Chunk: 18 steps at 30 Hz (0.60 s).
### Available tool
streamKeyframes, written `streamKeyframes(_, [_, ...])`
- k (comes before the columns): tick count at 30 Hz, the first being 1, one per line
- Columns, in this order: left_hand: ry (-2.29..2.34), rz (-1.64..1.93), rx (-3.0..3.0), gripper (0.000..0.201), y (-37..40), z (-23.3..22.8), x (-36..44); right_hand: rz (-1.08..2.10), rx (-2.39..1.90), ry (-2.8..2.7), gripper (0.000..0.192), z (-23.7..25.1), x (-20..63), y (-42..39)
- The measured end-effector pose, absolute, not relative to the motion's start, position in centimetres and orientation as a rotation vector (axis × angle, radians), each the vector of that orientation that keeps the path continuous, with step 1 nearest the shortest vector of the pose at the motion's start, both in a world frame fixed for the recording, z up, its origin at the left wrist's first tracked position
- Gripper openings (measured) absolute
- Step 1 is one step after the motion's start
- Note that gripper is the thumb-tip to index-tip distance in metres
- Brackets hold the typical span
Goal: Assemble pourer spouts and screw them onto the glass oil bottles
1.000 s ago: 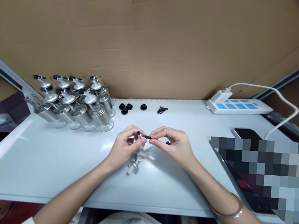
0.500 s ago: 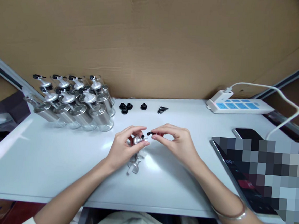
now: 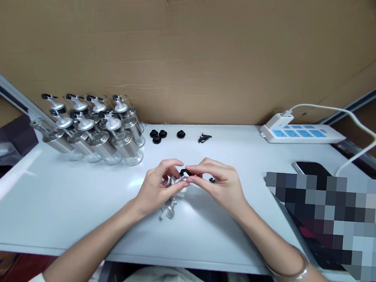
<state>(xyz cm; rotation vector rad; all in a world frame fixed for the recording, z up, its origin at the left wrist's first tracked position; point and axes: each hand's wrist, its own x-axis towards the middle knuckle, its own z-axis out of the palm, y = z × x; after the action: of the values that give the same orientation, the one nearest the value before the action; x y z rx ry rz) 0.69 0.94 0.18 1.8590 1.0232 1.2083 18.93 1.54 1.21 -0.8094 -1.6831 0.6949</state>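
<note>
My left hand [image 3: 159, 186] is closed around a silver pourer top [image 3: 174, 180], its spout turned toward my right hand. Between the thumb and fingertips of my right hand [image 3: 219, 179] is a small black spout cap [image 3: 185, 172], touching the tip of the pourer's spout. Below my left hand, another silver pourer top [image 3: 169, 210] lies on the table, partly covered by the hand. Small black pieces [image 3: 212, 180] show on the table beside my right fingers.
Several glass bottles with steel sleeves [image 3: 100, 143] and pourers stand at the left. Black stoppers [image 3: 157, 137] and thin black pieces [image 3: 204, 138] lie at the back. A power strip [image 3: 304, 134], a phone [image 3: 311, 168] and a partly blurred dark-screened device [image 3: 312, 246] are on the right.
My right hand has moved slightly left and brought the black cap against the pourer's spout. Small black pieces beside that hand have come into sight.
</note>
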Motion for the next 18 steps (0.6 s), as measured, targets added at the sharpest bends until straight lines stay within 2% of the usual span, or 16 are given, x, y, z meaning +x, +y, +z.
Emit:
streamKeyframes(12, [0.928,1.291,1.999,0.014,1.03,0.34,0.76,0.759,-0.751,-1.690,0.018,1.17,19.00,1.68])
streamKeyframes(18, [0.910,1.341,1.911,0.013,1.09,0.55,0.93,0.766,-0.796,-1.722,0.018,1.39,18.96,1.40])
